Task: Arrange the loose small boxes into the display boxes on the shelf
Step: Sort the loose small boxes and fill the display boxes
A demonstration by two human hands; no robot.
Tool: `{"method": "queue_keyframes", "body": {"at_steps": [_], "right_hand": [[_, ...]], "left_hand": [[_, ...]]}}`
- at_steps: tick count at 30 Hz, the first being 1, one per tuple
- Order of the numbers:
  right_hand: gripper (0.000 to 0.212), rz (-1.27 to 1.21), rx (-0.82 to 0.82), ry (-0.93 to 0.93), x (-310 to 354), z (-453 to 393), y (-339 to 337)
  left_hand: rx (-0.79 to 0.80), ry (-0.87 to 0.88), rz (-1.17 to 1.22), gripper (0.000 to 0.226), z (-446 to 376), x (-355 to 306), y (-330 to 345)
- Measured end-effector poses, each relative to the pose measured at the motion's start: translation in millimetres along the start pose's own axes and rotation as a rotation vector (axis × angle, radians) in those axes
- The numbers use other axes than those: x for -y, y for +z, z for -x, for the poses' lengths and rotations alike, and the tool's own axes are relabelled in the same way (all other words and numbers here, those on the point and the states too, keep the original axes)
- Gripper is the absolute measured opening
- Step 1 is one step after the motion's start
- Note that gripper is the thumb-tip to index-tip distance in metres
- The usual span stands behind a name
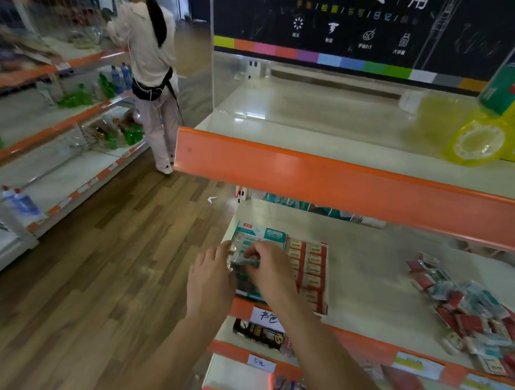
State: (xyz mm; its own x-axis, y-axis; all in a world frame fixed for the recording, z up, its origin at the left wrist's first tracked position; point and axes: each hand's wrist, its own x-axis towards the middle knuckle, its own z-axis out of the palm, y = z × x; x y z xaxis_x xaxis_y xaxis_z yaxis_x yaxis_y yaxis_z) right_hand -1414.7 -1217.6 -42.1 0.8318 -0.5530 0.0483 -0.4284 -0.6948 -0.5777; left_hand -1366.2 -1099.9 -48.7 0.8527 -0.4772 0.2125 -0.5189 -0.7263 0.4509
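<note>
Mid-loading I'd say: both the left hand [211,276] and right hand [270,266] pinch small teal plastic-wrapped boxes [243,263] over the teal cardboard display box [262,234] at the white shelf's [364,274] left end, next seating them flat in a row.

Two display boxes [306,263], teal beside red, stand left of the loose small boxes [468,313], apparently red and teal, heaped on the shelf [364,280].

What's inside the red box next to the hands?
The red display box holds rows of small red-and-cream boxes, packed flat. Anything beneath that top layer is covered, and the right hand hides its near-left corner.
</note>
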Motion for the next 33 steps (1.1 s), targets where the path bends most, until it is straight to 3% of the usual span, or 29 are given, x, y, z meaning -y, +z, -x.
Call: {"method": "queue_keyframes", "body": {"at_steps": [8, 14, 19, 28, 33], "right_hand": [[0.013, 0.019, -0.001, -0.028, -0.3, -5.7, 12.6], [0.020, 0.161, 0.006, -0.126, -4.1, -3.0, 7.3], [0.018, 0.116, -0.158, -0.143, -27.9, 15.7, -17.9], [0.013, 0.086, -0.436, 0.090, -114.3, 64.0, -80.6], [0.017, 0.013, -0.506, 0.286, -163.0, 98.4, -109.1]], "left_hand": [[0.031, -0.010, 0.043, 0.057, -2.1, 1.7, 1.7], [0.058, 0.027, -0.052, 0.049, -4.8, -0.9, 3.4], [0.052, 0.114, -0.062, 0.038, -6.9, -14.6, 7.5], [0.101, 0.314, 0.013, 0.039, -3.4, -89.0, 30.8], [0.134, 0.454, 0.093, 0.033, 14.2, -145.7, 53.4]]}}
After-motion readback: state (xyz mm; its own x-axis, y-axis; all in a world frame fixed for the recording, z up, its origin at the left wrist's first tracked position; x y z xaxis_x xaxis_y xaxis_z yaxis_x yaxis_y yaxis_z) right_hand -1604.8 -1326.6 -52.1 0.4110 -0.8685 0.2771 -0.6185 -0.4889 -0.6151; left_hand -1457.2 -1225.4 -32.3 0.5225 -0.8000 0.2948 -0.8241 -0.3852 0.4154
